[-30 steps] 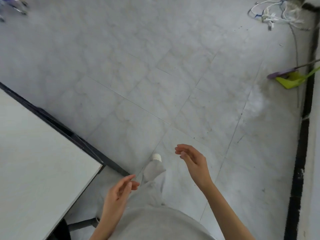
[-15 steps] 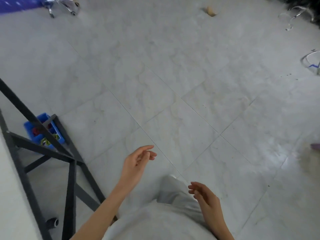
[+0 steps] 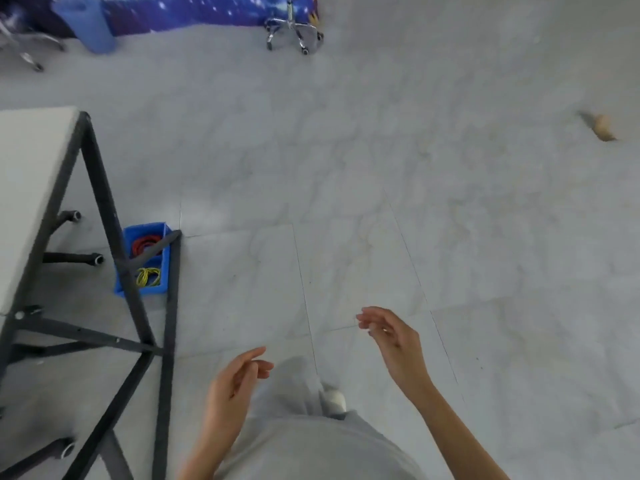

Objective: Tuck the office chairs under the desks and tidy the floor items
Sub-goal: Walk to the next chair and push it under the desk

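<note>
A pale, marble-veined tiled floor (image 3: 346, 168) is seen from above, smooth and faintly glossy, crossed by thin grout lines. At the left, a bench (image 3: 31, 188) with a flat whitish top is carried on a black metal frame (image 3: 104, 216) of angled, straight bars. Black chair legs with castors (image 3: 74, 259) are seen beneath the top, so an office chair is already under it. Just behind the frame's bars, a blue plastic bin (image 3: 143, 259) is set on the floor, rectangular and divided, with a red coil in its far compartment and a yellow coil in its near one.

At the near edge, the left hand (image 3: 230, 393) is held over the grey trouser leg, fingers loosely curled and narrow, nothing gripped. The right hand (image 3: 394, 341) is raised a little farther out, fingers relaxed and slightly spread, also empty. The bin lies well to the left of both hands, on the far side of the frame.

At the far edge, a chrome star-shaped chair base (image 3: 294, 32) is parked against a dark blue starry panel (image 3: 194, 10), well apart from the hands. A small tan object (image 3: 602, 128), too blurred to identify, lies far right. Wide open floor is left between.
</note>
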Demonstrator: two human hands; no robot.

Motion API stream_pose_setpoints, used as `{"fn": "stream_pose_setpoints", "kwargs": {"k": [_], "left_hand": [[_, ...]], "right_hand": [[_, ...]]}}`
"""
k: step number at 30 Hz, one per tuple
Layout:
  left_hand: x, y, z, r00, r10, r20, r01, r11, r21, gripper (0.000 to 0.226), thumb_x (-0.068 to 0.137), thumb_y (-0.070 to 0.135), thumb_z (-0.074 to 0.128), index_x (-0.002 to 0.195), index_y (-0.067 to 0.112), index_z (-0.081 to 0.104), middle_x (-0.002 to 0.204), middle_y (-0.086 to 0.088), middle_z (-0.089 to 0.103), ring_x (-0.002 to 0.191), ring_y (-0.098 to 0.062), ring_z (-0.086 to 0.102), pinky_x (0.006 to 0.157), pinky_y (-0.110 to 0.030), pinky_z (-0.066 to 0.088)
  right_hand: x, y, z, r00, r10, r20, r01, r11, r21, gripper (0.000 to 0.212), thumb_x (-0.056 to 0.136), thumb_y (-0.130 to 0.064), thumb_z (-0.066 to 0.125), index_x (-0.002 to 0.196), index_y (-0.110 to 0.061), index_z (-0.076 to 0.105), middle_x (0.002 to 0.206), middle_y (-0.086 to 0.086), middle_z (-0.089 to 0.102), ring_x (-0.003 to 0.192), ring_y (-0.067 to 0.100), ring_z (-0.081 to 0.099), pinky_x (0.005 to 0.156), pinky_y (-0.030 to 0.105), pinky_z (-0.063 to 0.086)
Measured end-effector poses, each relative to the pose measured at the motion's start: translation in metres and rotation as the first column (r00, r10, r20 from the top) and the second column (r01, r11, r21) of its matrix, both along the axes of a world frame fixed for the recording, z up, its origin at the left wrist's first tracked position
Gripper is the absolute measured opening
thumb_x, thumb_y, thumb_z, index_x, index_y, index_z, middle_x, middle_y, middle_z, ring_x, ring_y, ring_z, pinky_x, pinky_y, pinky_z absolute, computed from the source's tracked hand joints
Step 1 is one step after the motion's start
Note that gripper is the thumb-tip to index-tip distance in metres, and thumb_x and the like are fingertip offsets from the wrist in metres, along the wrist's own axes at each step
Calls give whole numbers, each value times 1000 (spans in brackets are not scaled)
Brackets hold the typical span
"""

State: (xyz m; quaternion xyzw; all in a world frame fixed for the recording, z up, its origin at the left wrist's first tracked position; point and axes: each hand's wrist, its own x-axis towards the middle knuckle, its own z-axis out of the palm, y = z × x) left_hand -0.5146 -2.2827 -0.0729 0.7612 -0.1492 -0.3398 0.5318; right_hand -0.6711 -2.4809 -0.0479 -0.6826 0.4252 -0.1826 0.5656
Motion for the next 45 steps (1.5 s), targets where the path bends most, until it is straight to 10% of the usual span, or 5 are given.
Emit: {"fn": "stream_pose_setpoints", "kwargs": {"k": [14, 22, 28, 35, 45], "left_hand": [[245, -287, -8, 991, 103, 86, -99, 994, -48, 54, 94, 3, 45, 90, 54, 62, 85, 12, 72, 77, -8, 67, 74, -22, 52], [412, -447, 27, 989, 56, 135, -38, 991, -129, 26, 91, 15, 46, 103, 32, 61, 91, 8, 71, 81, -12, 67, 77, -20, 52], [517, -509, -1, 973, 218, 82, -216, 976, -34, 35, 93, 0, 44, 102, 29, 61, 91, 10, 71, 76, -8, 66, 71, -17, 50], [617, -547, 0, 783, 622, -10, -622, 783, 12, 33, 92, -5, 43, 97, 20, 62, 84, 7, 73, 66, -6, 65, 62, -11, 49], [833, -601, -16, 624, 781, 32, -781, 624, 8, 39, 93, -2, 42, 95, 30, 63, 85, 13, 72, 70, -5, 65, 66, -16, 49]], "right_hand": [[215, -252, -43, 989, 105, -104, -99, 993, 64, 39, 89, 5, 50, 87, -30, 66, 85, -17, 72, 80, 6, 68, 76, 22, 53], [347, -388, -47, 992, 23, -128, -8, 993, 116, 27, 91, 1, 49, 93, -21, 65, 89, -12, 72, 78, 9, 69, 79, 32, 52], [528, -503, -53, 962, 259, -85, -250, 963, 105, 28, 90, 2, 50, 93, -22, 64, 87, -14, 71, 77, 6, 67, 73, 18, 51], [778, -610, 1, 783, 622, 17, -622, 781, 56, 28, 90, 1, 51, 94, -24, 63, 90, -4, 71, 77, 5, 67, 70, 11, 49], [1050, -642, -30, 630, 776, -12, -775, 630, 45, 22, 91, -1, 51, 101, -17, 63, 92, -1, 70, 78, 4, 66, 72, 15, 50]]}}
